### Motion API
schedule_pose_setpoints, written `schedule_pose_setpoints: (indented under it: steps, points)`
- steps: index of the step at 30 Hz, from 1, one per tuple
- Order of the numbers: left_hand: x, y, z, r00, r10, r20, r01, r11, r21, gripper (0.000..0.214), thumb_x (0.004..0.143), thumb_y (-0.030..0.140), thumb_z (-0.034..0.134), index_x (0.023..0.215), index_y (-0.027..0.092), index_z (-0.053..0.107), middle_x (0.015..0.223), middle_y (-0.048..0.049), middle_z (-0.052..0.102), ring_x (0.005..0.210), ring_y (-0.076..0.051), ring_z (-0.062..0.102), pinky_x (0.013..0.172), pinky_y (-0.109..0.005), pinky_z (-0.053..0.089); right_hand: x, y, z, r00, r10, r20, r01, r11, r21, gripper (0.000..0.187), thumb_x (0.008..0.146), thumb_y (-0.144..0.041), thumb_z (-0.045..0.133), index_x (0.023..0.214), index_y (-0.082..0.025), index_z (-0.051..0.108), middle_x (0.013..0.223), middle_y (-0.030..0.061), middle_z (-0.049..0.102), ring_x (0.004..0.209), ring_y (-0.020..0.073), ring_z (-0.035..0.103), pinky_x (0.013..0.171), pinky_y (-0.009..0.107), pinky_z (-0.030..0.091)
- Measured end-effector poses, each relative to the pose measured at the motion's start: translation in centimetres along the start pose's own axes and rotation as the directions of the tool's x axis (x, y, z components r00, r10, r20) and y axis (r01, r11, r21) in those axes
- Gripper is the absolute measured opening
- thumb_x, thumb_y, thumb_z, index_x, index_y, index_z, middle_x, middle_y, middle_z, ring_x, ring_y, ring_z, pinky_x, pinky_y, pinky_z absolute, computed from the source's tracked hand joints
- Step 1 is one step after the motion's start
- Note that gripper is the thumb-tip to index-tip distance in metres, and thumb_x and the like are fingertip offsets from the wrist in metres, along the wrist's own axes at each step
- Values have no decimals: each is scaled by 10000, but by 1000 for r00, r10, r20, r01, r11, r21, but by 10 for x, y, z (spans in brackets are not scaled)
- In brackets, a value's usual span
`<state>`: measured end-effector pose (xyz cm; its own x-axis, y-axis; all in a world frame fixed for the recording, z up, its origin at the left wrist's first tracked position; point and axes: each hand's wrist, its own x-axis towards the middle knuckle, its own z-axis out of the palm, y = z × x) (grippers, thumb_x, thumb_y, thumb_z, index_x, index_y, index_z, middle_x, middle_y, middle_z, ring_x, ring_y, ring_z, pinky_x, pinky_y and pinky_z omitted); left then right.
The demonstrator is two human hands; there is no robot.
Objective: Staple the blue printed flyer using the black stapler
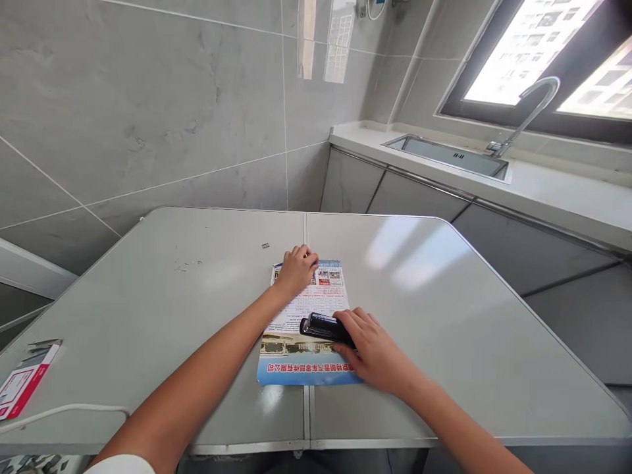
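Note:
A printed flyer (316,309) with a blue bottom band lies flat near the middle of a grey folding table (444,296). My left hand (295,268) rests on the flyer's far left corner, fingers curled and pressed down on the paper. My right hand (375,352) lies over the flyer's right side and grips a black handheld device (323,326), shaped like a short bar, lying across the sheet. A small staple-like metal bit (265,245) sits on the table beyond the flyer.
A red and white package (24,382) and a white cable (64,411) lie at the table's left front edge. Tiled wall stands behind. A counter with a steel sink (449,155) and curved faucet (528,112) runs at right under a window.

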<state>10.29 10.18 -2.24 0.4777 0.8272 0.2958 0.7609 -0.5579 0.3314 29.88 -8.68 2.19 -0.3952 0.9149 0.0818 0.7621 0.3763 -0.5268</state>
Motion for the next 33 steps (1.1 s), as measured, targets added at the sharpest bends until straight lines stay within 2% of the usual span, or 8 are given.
schedule_pose_setpoints:
  steps: [5,10,13,16,20,22,27,33]
  points:
    - [3,-1,-5,998,-4,-70,-2,996,-86,130,969,253,683,919,240,802,1257,-85,679,1192,-285,576,1020,-485,425,30,-2,-2,997,-76,-29,77,996,36,184,970,-202,587,1146,-232,633,1035,79,709,986,270,599,859,411,493]
    - [-13,-10,-38,967,-136,-214,81,965,-248,215,1007,212,546,924,198,744,1093,-86,726,1078,-253,636,1005,-436,476,54,8,3,975,-222,28,221,974,41,188,992,-284,584,1156,-205,635,1039,99,695,982,278,590,899,439,478]
    - [-44,-18,-59,964,-244,-109,176,886,-430,272,1020,182,425,975,204,692,983,-49,743,920,-206,680,850,-356,539,55,15,11,976,-213,37,209,975,79,209,986,-291,587,1171,-209,638,1054,103,693,979,276,594,880,429,492]
    - [-81,-29,-70,995,-47,85,80,890,-449,349,977,105,397,1095,223,703,1117,-49,764,1045,-206,704,934,-358,559,51,21,15,976,-214,28,211,972,103,214,977,-294,608,1174,-215,640,1048,103,701,966,273,603,857,423,499]
    - [-106,-42,-76,918,285,277,-192,928,-321,502,935,77,452,1341,285,662,1449,-61,661,1364,-256,592,1169,-460,463,46,26,16,963,-268,-8,268,959,94,190,998,-293,599,1170,-221,640,1063,104,722,968,271,619,853,430,504]
    - [-107,-45,-77,897,317,308,-243,935,-257,523,902,88,502,1350,307,660,1459,-54,650,1363,-282,585,1164,-485,458,44,28,16,959,-279,-45,282,955,88,191,1005,-278,588,1184,-224,630,1056,99,729,952,270,621,834,430,512]
    - [-105,-42,-76,913,291,286,-231,946,-227,490,885,142,557,1338,307,645,1400,-70,664,1340,-322,572,1107,-510,477,41,32,17,976,-200,-90,211,970,125,286,987,-224,588,1273,-244,595,1076,89,736,954,271,628,824,442,552]
    - [-110,-41,-72,912,308,270,-234,933,-274,495,899,443,727,1370,352,606,1428,-77,640,1384,-370,539,1158,-592,453,39,29,20,966,-219,-140,233,968,89,474,976,-196,588,1443,-258,537,1210,120,688,1010,276,644,868,470,582]
